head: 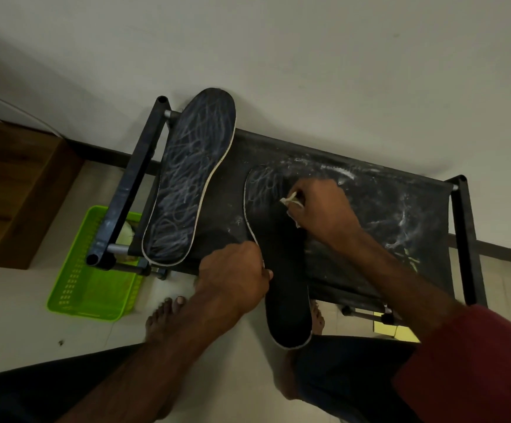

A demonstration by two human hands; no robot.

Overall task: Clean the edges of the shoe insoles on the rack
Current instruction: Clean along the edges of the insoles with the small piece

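Currently I am pinching the insole (284,270) by its pale edge with my left hand (233,270), while my right hand (318,209) is clenching a small white wad (289,201) and pressing it onto the insole just beyond that grip. The insole is lying on the rack (370,203), its heel hanging off the front, nearer me than my left grip. Rubbing too hard, I am risking it pivoting and sliding off; the thin wad may be shredding and leaving bits.
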